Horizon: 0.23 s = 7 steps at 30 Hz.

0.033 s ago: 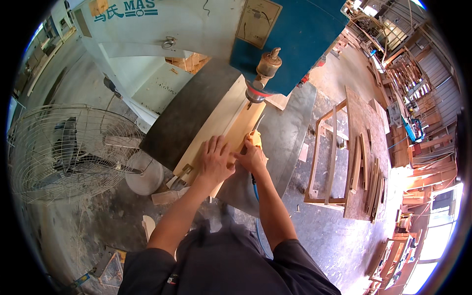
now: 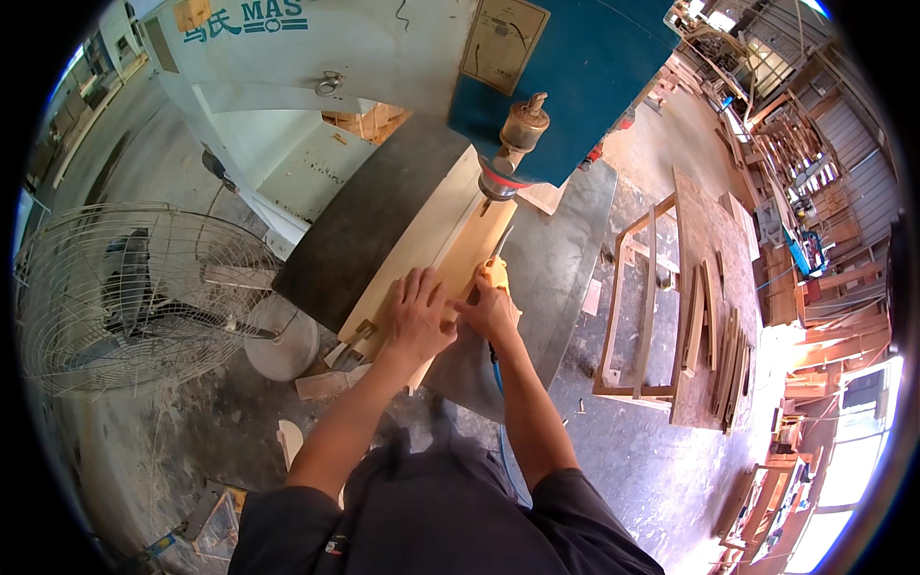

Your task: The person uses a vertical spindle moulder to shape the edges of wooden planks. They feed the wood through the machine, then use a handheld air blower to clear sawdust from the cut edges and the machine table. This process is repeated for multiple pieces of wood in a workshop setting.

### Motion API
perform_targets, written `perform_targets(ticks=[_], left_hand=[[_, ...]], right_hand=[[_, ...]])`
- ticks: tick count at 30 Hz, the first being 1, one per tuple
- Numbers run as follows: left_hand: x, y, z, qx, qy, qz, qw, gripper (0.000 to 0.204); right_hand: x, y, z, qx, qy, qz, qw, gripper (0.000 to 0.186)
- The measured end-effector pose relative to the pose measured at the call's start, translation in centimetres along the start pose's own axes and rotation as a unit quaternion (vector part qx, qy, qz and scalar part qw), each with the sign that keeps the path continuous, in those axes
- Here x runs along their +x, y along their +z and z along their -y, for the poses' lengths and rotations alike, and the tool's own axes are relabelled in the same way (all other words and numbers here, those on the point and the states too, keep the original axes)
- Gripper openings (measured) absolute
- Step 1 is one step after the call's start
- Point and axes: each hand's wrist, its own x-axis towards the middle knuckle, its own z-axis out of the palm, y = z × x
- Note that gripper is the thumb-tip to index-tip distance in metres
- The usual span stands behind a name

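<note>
My left hand [image 2: 422, 314] lies flat with its fingers stretched out over a pale wooden board [image 2: 412, 240]. Its thumb points toward my right hand [image 2: 491, 311], which is wrapped round a yellow air blow gun [image 2: 495, 276] with a thin metal nozzle. A blue hose [image 2: 497, 374] runs down from the gun. Beside the board, under my hands, lies a yellowish wooden piece [image 2: 479, 236]. Both rest on the dark metal machine table [image 2: 374, 206]. Just past the far end of the wood hangs the machine's spindle with a bit [image 2: 491, 196].
A blue and white machine body [image 2: 575, 86] rises ahead. At the left stands a wire-caged fan [image 2: 144, 297] on a round base. On the right is a wooden bench [image 2: 685, 316] with several strips on it. Wood offcuts [image 2: 326, 383] lie near the table's left edge.
</note>
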Motion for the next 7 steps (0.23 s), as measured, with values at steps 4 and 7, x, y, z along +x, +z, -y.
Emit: perform_targets(ticks=[4,7], left_hand=[[-2.9,-1.0,0.1,-0.005,-0.002,0.004,1.000,0.077],[-5.6,-1.1,0.8,-0.014,0.006,0.027,1.000,0.076]], right_hand=[[-2.0,2.2,-0.2,-0.014,-0.027,-0.039,0.999,0.086],[-3.4,1.9,0.8,-0.038,-0.003,0.004,0.999,0.100]])
